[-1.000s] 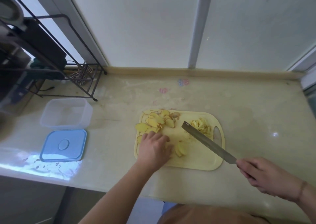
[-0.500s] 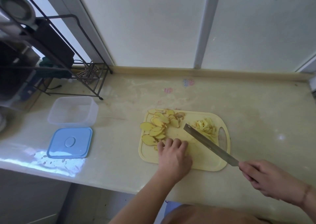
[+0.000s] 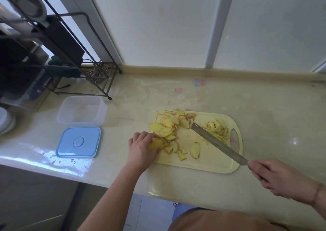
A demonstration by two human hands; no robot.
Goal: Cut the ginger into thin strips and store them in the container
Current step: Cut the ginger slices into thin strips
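The ginger slices (image 3: 167, 130), heaped at the cutting board's (image 3: 211, 162) left end, look thin, light, probably slippery, best pinched flat in a small stack, as the left hand (image 3: 142, 147) pinches some while the right hand (image 3: 275, 177) grips the knife (image 3: 217, 143).

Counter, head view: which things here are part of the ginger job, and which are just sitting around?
Part of the job:
ginger slices
cut strips
cutting board
knife, held by the right hand
left hand, gathering slices
clear container, open
blue lid, lying beside it

Just lying about:
wire rack
white dish at the left edge
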